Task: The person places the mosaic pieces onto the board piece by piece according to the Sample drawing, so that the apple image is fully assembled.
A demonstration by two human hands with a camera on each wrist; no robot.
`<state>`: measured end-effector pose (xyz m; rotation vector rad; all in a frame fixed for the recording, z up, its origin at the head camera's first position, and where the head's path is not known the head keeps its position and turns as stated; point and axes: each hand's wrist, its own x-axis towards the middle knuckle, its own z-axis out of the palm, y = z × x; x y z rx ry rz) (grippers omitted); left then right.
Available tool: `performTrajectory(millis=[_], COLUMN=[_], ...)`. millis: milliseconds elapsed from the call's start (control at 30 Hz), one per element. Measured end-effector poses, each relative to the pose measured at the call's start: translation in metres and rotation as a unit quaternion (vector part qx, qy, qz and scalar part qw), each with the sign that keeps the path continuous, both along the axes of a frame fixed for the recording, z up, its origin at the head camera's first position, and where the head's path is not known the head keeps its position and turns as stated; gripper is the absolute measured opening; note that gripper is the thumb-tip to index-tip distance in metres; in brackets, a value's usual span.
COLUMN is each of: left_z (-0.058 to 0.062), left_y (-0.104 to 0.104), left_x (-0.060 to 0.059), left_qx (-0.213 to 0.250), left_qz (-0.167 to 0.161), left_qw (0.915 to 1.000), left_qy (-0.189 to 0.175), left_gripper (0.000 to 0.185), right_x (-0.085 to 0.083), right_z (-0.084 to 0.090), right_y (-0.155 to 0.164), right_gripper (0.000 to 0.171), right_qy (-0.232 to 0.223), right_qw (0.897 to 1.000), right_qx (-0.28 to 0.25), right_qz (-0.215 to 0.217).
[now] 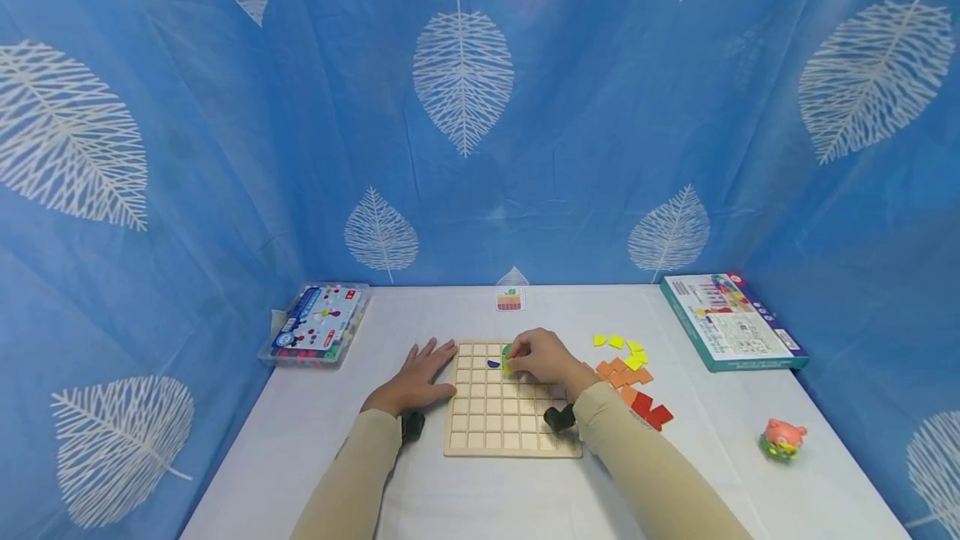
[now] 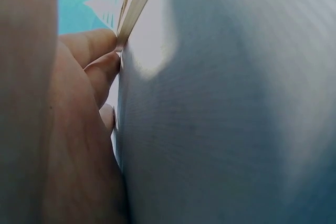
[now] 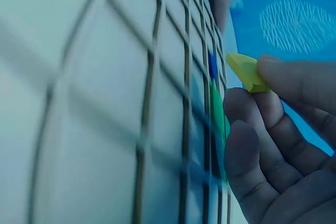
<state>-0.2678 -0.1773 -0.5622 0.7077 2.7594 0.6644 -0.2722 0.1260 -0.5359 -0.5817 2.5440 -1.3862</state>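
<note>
Right hand (image 1: 543, 357), grip clenched in a pinch on a small flat yellow-green tile (image 3: 247, 71), held just above the upper middle cells of the pale wooden grid board (image 1: 480, 415); tile tilted, one corner toward the board, thumb and forefinger at its edge. Left hand (image 1: 416, 377), grip released, fingers straight and spread flat on the white counter (image 1: 315, 440), fingertips (image 2: 100, 43) touching the board's left edge.

Board: square, light wood, thin raised ribs dividing shallow square cells. Inside the board, near its upper middle: one small dark blue piece (image 1: 492, 364), one green piece (image 1: 507, 349) just right of it, beside the pinched tile.

Right of the board, on the counter: loose scatter of flat tiles, yellow ones (image 1: 622, 346) farthest back, orange ones (image 1: 624, 377) in the middle, red ones (image 1: 651, 412) nearest. Farther right of the board: teal-edged printed cardboard box (image 1: 731, 323), and a small pink and green toy figure (image 1: 782, 438). Left of the board: clear plastic case with printed lid (image 1: 318, 323). Behind the board: small striped card (image 1: 509, 300) against the blue leaf-print cloth (image 1: 525, 107).
</note>
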Motion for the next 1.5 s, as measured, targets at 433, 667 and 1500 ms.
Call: performTrajectory(millis=[433, 667, 1500], left_z=[0.0, 0.0, 0.0], left_y=[-0.001, -0.002, -0.001], left_x=[-0.001, 0.0, 0.0], left_qx=[-0.001, 0.007, 0.0], left_qz=[0.0, -0.007, -0.006], left_qw=[1.0, 0.9999, 0.9999], left_qy=[0.0, 0.001, 0.008], left_gripper=[0.082, 0.082, 0.081], right_x=[0.0, 0.001, 0.001], right_z=[-0.008, -0.006, -0.007], right_y=[-0.063, -0.082, -0.093], right_gripper=[0.006, 0.008, 0.012], right_qy=[0.028, 0.06, 0.065], right_qw=[0.999, 0.996, 0.991], right_qx=[0.029, 0.069, 0.12], right_qz=[0.017, 0.01, -0.002])
